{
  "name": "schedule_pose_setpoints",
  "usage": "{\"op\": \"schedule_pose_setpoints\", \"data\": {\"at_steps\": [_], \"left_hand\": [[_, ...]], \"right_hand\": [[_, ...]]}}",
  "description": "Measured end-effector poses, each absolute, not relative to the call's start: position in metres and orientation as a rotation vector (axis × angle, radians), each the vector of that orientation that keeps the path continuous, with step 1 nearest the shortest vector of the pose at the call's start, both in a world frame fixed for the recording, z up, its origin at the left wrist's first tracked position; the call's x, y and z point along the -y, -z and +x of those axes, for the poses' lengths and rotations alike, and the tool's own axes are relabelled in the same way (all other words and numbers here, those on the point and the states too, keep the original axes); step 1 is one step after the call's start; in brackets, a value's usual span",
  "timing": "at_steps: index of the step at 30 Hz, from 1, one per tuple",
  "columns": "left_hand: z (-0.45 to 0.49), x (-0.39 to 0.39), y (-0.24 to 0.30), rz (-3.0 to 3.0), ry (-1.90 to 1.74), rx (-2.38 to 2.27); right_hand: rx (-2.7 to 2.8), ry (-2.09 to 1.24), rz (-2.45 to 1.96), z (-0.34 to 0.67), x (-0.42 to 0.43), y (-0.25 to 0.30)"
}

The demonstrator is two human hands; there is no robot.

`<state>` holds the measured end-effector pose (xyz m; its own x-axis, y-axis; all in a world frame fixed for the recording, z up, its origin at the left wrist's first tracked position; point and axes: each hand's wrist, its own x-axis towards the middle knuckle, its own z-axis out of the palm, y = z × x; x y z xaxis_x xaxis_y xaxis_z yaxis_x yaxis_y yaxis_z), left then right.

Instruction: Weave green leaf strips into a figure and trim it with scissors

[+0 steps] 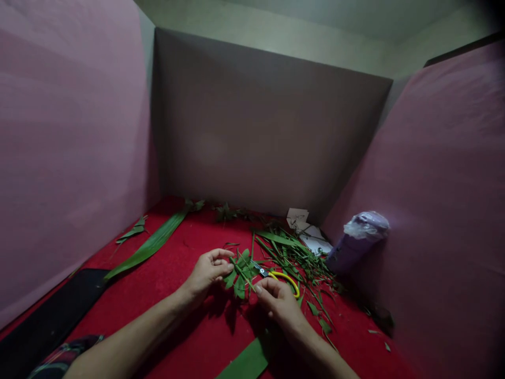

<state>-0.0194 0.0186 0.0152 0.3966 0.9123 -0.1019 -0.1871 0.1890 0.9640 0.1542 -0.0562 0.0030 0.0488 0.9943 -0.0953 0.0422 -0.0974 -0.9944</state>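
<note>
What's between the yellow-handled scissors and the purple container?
A loose heap of green stems and leaves lies between the yellow-handled scissors and the purple container, as the head view shows.

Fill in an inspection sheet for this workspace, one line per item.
Surface: red covering, strewn with plant scraps.
Job's things: leafy sprig between the hands; yellow-handled scissors just beyond the right hand, contact with it unclear.
Clutter: heap of cut stems and leaves to the right; long green leaf to the left; broad green leaf at the near edge; white papers behind the heap.
Hands: left hand and right hand both pinch the sprig.
Cables: nothing seen.
Surroundings: pink side walls, grey-brown back panel, purple container topped with clear plastic, black flat item at lower left.
</note>
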Motion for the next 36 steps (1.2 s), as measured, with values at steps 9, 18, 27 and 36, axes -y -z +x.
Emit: {"op": "schedule_pose_setpoints", "data": {"at_steps": [9, 18, 27, 36], "left_hand": [[-0.021, -0.023, -0.017, 1.288, -0.903, -0.881], [-0.037, -0.025, -0.028, 1.984, -0.837, -0.84], [-0.056, -0.108, -0.034, 1.514, -1.43, -1.523], [-0.056, -0.164, -0.009, 1.427, -1.299, -2.002]], "right_hand": [[1.02, -1.327, -1.271, 0.164, 0.051, 0.001], [1.053, -1.149, -1.271, 0.173, 0.042, 0.017], [1.498, -0.458, -1.318, 0.16, 0.05, 0.025], [1.469, -0.212, -1.279, 0.154, 0.036, 0.051]]}}
